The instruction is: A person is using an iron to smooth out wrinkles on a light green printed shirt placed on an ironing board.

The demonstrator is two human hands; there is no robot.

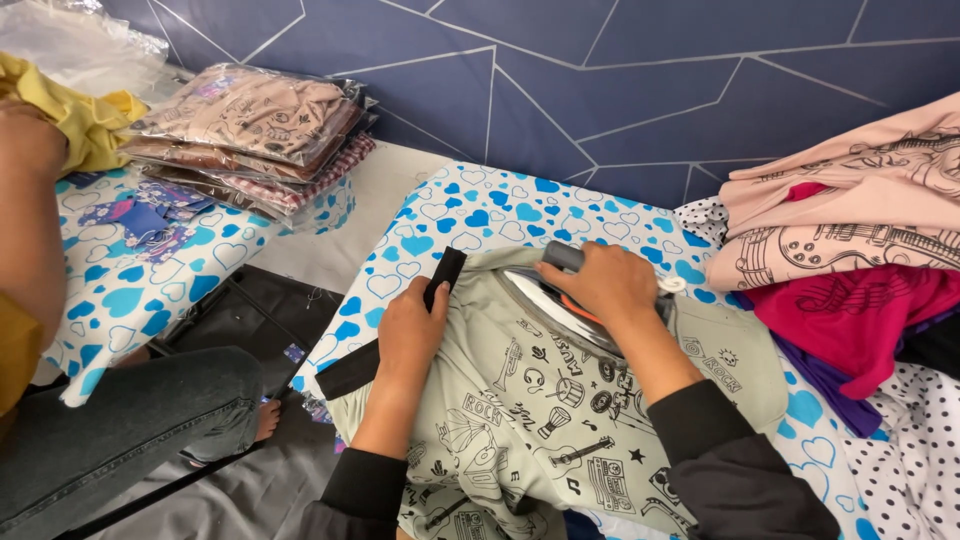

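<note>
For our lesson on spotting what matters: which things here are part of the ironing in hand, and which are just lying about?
In use: iron, under right hand; green printed shirt, pressed by left hand; heart-patterned board.

Lying about: bagged garments; clothes pile; yellow cloth.

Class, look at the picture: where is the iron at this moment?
In the head view, the iron sits centre-right on the green printed shirt, gripped by the right hand, with the left hand pressing the shirt just left of it.
</note>
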